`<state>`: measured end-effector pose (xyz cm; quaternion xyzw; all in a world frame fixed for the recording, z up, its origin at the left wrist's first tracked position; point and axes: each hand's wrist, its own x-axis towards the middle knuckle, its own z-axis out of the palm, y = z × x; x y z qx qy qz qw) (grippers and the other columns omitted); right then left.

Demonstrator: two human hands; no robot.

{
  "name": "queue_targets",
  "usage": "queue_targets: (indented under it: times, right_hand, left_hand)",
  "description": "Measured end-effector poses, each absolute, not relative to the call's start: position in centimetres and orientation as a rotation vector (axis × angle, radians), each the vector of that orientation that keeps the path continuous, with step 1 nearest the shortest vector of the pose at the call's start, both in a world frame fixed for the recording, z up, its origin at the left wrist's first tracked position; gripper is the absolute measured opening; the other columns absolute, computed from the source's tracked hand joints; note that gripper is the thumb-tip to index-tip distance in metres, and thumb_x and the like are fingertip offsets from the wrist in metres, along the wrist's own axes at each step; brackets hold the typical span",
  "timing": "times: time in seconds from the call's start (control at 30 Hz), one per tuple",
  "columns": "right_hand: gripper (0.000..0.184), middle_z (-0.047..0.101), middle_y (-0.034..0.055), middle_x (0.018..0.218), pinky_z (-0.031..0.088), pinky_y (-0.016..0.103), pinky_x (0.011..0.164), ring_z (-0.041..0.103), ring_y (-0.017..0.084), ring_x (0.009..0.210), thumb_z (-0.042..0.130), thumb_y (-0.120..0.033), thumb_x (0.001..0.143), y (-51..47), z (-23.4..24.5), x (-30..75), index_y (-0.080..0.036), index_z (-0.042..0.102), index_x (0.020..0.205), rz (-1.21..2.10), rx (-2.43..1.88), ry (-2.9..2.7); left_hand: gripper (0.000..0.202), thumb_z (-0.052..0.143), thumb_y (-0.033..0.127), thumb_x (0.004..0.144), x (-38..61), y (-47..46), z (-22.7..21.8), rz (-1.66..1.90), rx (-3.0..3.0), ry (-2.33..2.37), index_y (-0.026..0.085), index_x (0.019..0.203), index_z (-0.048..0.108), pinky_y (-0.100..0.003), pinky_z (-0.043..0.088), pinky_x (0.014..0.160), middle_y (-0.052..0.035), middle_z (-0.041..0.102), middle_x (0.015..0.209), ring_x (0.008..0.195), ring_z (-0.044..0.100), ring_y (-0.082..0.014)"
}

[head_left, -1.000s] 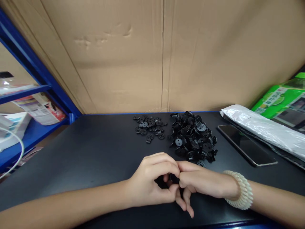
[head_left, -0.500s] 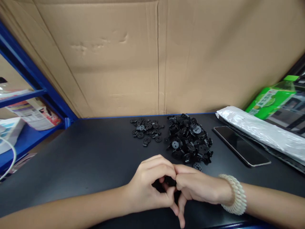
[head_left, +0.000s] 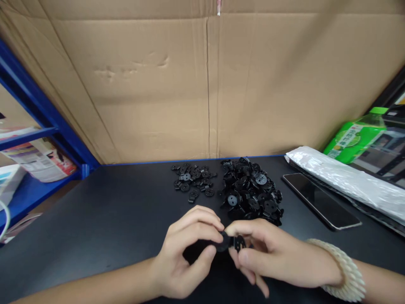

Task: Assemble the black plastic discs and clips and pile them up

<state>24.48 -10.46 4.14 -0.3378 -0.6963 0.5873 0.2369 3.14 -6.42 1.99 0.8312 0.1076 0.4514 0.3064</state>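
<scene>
on the near edge of the black table [head_left: 110, 211], head view, the only view:

- left hand [head_left: 186, 253]: fingers curled, thumb and forefinger tips pinching the left rim of a black disc [head_left: 225, 243]. the palm side is turned away and the forearm is cut off at the bottom edge.
- right hand [head_left: 268, 253]: forefinger and thumb pinching a small holed piece [head_left: 239, 242], which is pressed against the disc. the lower fingers hang loose below it. whether the two parts are joined or only touching cannot be made out, since black lies against black and fingers cover part of both.
- coiled cream bracelet [head_left: 344, 274] on the right wrist, partly cut off at the bottom.
- large heap of black discs [head_left: 251, 194], just beyond the hands; single pieces are hard to tell apart.
- small heap of black pieces [head_left: 193, 179], left of the large heap and apart from it.
- dark phone [head_left: 319, 200], lying flat with its screen up, right of the large heap.
- silver bag [head_left: 344, 181], beside the phone, running off the right edge; its contents are hidden.
- green bottle [head_left: 357, 137], behind the bag; the label is too blurred to read.
- cardboard wall [head_left: 205, 84], behind the table.
- blue shelf frame [head_left: 47, 114], far left; the packets on it are cut off.
</scene>
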Motion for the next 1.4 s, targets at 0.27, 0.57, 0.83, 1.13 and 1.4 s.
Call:
queue_targets:
  times: [0.27, 0.57, 0.83, 1.13, 1.4]
  right_hand:
    - [0.041, 0.052, 0.0148, 0.119, 0.043, 0.047, 0.089, 0.049, 0.03, 0.104, 0.064, -0.027, 0.078, -8.0, 6.4, 29.5, -0.016, 0.057, 0.117, -0.252, -1.187, -2.291]
    - [0.023, 0.053, 0.0075, 0.104, 0.042, 0.037, 0.085, 0.051, 0.021, 0.096, 0.052, -0.008, 0.085, -10.3, 4.3, 26.1, -0.02, 0.056, 0.104, 0.245, -1.019, -2.182]
    - [0.021, 0.056, 0.005, 0.09, 0.045, 0.031, 0.077, 0.054, 0.017, 0.084, 0.05, -0.003, 0.081, -11.6, 2.7, 23.5, -0.017, 0.059, 0.093, 0.754, -0.918, -2.131]
    - [0.012, 0.056, -0.0003, 0.077, 0.041, 0.02, 0.047, 0.051, 0.01, 0.058, 0.053, -0.012, 0.079, -11.6, 1.7, 22.2, -0.017, 0.054, 0.09, 1.629, -1.112, -1.609]
    - [0.025, 0.058, 0.0044, 0.094, 0.056, 0.03, 0.063, 0.066, 0.017, 0.078, 0.06, -0.023, 0.084, -10.6, 0.8, 22.6, -0.014, 0.049, 0.105, 2.058, -0.682, -1.099]
  left_hand:
    - [0.041, 0.053, 0.001, 0.078, 3.0, -6.6, 1.4, 1.118, 2.396, 0.486, 0.019, 0.115, 0.057, -0.034, 0.052, 0.087, -0.0101, 0.063, 0.109, 0.101, 0.06, -0.0217]
    - [0.014, 0.057, 0.023, 0.085, 1.2, -2.2, 1.6, 0.821, 2.803, 1.147, 0.016, 0.097, 0.06, -0.035, 0.05, 0.07, -0.0069, 0.063, 0.084, 0.077, 0.06, -0.0232]
    - [0.007, 0.065, 0.021, 0.081, 1.3, 0.6, 0.7, 0.778, 2.725, 1.169, 0.017, 0.081, 0.06, -0.028, 0.048, 0.065, -0.0028, 0.063, 0.078, 0.07, 0.059, -0.0181]
    - [0.026, 0.064, 0.011, 0.077, 2.2, -2.6, 2.0, 0.976, 2.505, 0.822, 0.016, 0.102, 0.064, -0.025, 0.054, 0.07, -0.0026, 0.066, 0.086, 0.073, 0.062, -0.0133]
    - [0.03, 0.069, 0.001, 0.069, 3.6, -6.4, 2.3, 1.082, 2.122, 0.461, 0.014, 0.096, 0.071, -0.026, 0.057, 0.074, -0.0073, 0.07, 0.091, 0.08, 0.068, -0.0167]
